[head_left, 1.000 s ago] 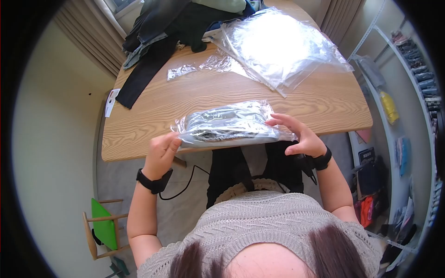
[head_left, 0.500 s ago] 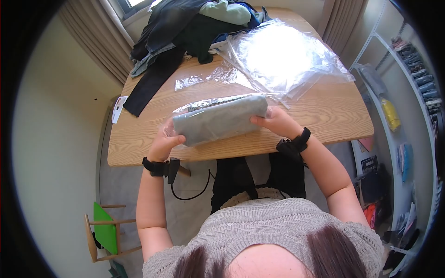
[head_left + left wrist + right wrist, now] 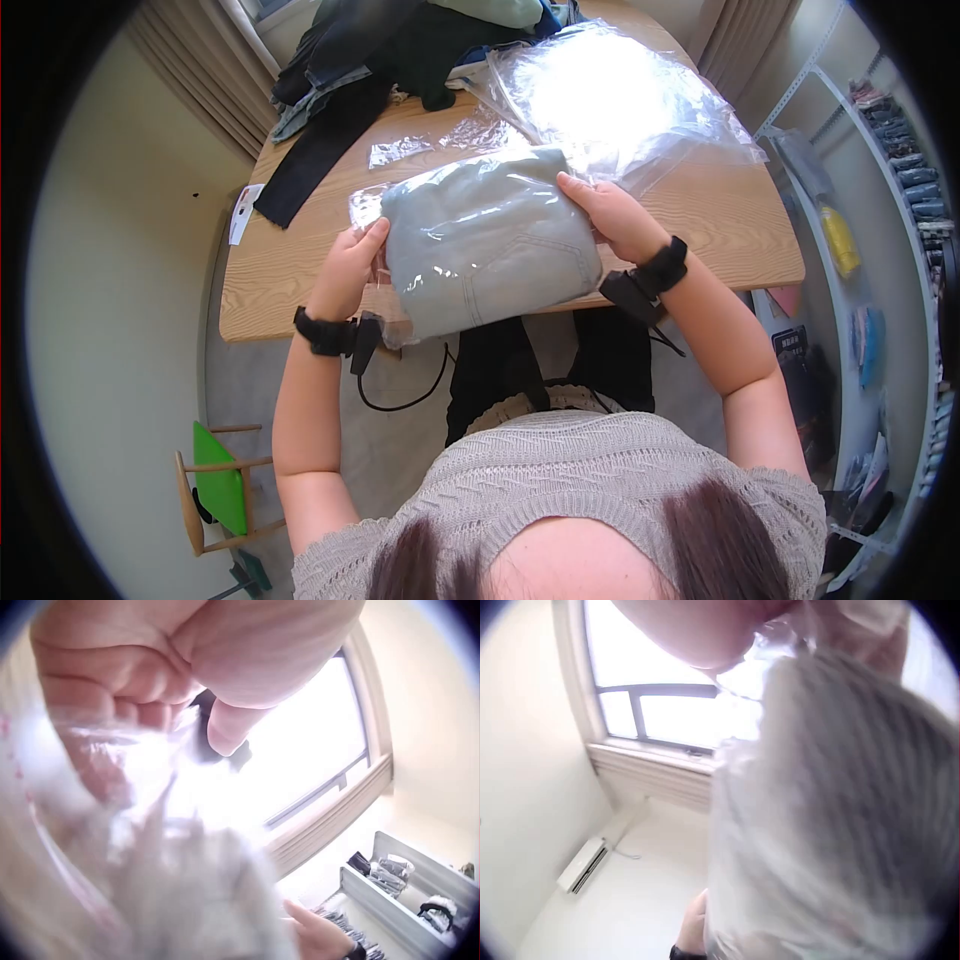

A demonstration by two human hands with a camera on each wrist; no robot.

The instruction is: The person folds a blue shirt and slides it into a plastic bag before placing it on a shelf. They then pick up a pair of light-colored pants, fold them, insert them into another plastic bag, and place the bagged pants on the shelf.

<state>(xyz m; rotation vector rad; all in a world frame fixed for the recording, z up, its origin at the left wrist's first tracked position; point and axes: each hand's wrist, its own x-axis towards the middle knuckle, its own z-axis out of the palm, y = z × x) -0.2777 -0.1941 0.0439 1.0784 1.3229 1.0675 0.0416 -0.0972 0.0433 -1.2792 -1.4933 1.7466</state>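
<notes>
A folded pale grey-blue denim garment (image 3: 490, 245) with visible seam stitching lies inside a clear plastic bag, raised over the front edge of the table and tilted with its broad face up. My left hand (image 3: 345, 268) pinches the bag at its left side, thumb on top. At the upper right side my right hand (image 3: 622, 222) grips the package, thumb on the front face and fingers behind it. Crinkled bag plastic (image 3: 150, 772) passes under the left fingers in the left wrist view. In the right wrist view, the package's blurred, ribbed underside (image 3: 855, 795) fills much of the frame.
A glossy stack of clear plastic bags (image 3: 620, 110) lies at the back right of the wooden table (image 3: 700, 240). Dark clothes (image 3: 400, 50) are heaped at the back left, near a small clear packet (image 3: 400, 151). Shelving (image 3: 850, 300) stands at right, a green-seated chair (image 3: 220, 480) at left.
The bagged garment was low at the table edge, then tipped up with its long narrow side showing; now its broad stitched face is turned up. The right hand went from loose fingers to a grip.
</notes>
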